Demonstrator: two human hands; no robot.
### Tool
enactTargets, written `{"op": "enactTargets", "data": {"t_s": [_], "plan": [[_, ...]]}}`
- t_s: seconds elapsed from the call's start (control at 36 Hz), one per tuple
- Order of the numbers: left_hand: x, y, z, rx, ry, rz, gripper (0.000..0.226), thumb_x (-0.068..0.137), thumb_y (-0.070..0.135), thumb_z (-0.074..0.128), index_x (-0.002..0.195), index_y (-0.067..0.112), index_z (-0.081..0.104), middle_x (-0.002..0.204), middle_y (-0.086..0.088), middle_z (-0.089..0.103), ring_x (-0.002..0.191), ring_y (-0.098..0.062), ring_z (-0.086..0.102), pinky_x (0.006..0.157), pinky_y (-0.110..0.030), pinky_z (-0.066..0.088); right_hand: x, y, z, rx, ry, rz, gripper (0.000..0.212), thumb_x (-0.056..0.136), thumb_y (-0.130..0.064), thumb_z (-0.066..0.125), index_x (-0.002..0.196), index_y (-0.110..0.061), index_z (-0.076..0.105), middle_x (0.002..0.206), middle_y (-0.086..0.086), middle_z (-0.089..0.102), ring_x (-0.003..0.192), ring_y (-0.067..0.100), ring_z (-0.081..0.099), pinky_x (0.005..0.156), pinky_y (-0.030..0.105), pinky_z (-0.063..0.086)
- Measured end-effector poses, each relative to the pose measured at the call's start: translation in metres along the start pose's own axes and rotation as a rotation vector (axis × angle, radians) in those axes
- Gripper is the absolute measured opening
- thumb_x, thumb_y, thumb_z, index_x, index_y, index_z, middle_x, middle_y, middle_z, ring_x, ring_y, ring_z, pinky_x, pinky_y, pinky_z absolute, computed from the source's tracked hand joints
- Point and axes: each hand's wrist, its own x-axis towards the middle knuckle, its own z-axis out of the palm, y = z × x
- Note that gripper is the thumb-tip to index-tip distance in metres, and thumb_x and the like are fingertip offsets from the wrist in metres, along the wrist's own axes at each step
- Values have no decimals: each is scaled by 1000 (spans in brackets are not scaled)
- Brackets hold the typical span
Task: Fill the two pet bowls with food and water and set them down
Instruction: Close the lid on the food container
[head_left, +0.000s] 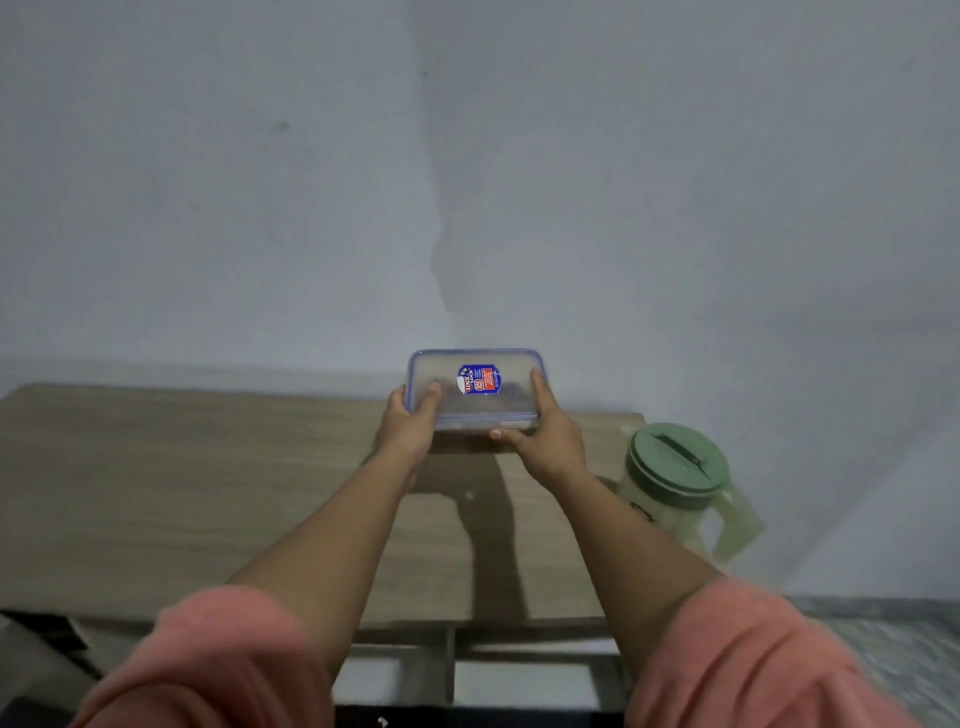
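Observation:
A clear rectangular lidded container (475, 410) with a blue seal and a blue-and-red label is held at the far edge of the wooden table (182, 493), close to the wall. My left hand (408, 423) grips its left end, thumb on the lid. My right hand (545, 436) grips its right end, fingers along the side and thumb at the front edge. A clear water jug (675, 483) with a green lid stands at the table's right end. No pet bowls are in view.
A grey wall rises directly behind the table. Below the table's front edge are shelves or compartments (519, 675). Speckled floor (909, 649) shows at the lower right. The table's left half is bare wood.

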Motion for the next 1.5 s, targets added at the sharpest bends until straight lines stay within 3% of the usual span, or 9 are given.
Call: {"op": "enactTargets", "data": {"t_s": [0.19, 0.31, 0.5, 0.61, 0.83, 0.94, 1.08, 1.31, 1.5], "plan": [[-56, 17, -30, 36, -50, 19, 70, 70, 69, 57, 126, 27, 54, 117, -8, 67, 108, -35, 64, 93, -52, 50, -67, -21, -14, 54, 58, 8, 97, 76, -24, 79, 152, -27, 19, 140, 6, 52, 127, 21, 50, 102, 23, 36], [-99, 20, -48, 46, -79, 27, 55, 84, 58, 58, 128, 25, 54, 119, -10, 66, 109, -35, 63, 92, -49, 51, -113, -28, -23, 56, 73, 9, 96, 76, -24, 79, 152, -27, 19, 139, 6, 52, 127, 21, 49, 101, 23, 37], [-149, 16, -58, 45, -109, -1, 50, 84, 61, 51, 121, 27, 55, 118, -7, 64, 109, -32, 61, 95, -47, 50, -172, -24, -37, 58, 90, 0, 97, 76, -26, 79, 152, -27, 18, 144, 4, 47, 129, 21, 46, 104, 25, 35], [-172, 12, -56, 55, -98, 4, 40, 94, 50, 43, 126, 27, 52, 121, -8, 62, 111, -33, 59, 97, -48, 48, -191, -18, -47, 81, 73, 19, 98, 77, -25, 78, 152, -30, 17, 139, 6, 51, 126, 21, 49, 105, 26, 36], [-214, -11, -31, 101, -50, -26, 51, 98, 45, 33, 139, 19, 46, 135, -10, 56, 121, -34, 53, 106, -50, 42, -220, 17, -70, 42, 36, -1, 98, 76, -26, 79, 152, -25, 18, 147, 4, 45, 133, 19, 44, 108, 26, 34], [-231, -40, -15, 91, -39, -70, 71, 77, 60, 27, 135, 25, 49, 132, -8, 59, 118, -33, 56, 105, -49, 44, -234, 47, -77, -8, 0, 5, 97, 78, -29, 77, 153, -25, 16, 149, 1, 42, 135, 21, 42, 106, 24, 34], [-254, -77, -1, 81, -38, -93, 45, 101, 36, 33, 138, 15, 48, 135, -12, 56, 121, -33, 54, 106, -44, 43, -252, 91, -68, 23, -9, 47, 96, 77, -25, 78, 153, -24, 18, 144, 4, 47, 130, 20, 46, 100, 21, 35], [-267, -165, 15, 115, -85, -105, 44, 103, 33, 32, 140, 14, 46, 134, -12, 56, 120, -32, 54, 103, -41, 45, -281, 177, -27, 39, 10, 112, 97, 76, -32, 78, 152, -30, 17, 137, 3, 53, 123, 18, 52, 102, 23, 37], [-260, -243, 31, 36, -121, -131, 42, 101, 36, 33, 137, 20, 48, 125, -14, 60, 113, -33, 58, 100, -49, 48, -292, 243, 14, 70, 18, 121, 94, 78, -26, 78, 152, -27, 20, 136, 4, 54, 125, 16, 51, 97, 15, 34]]}}
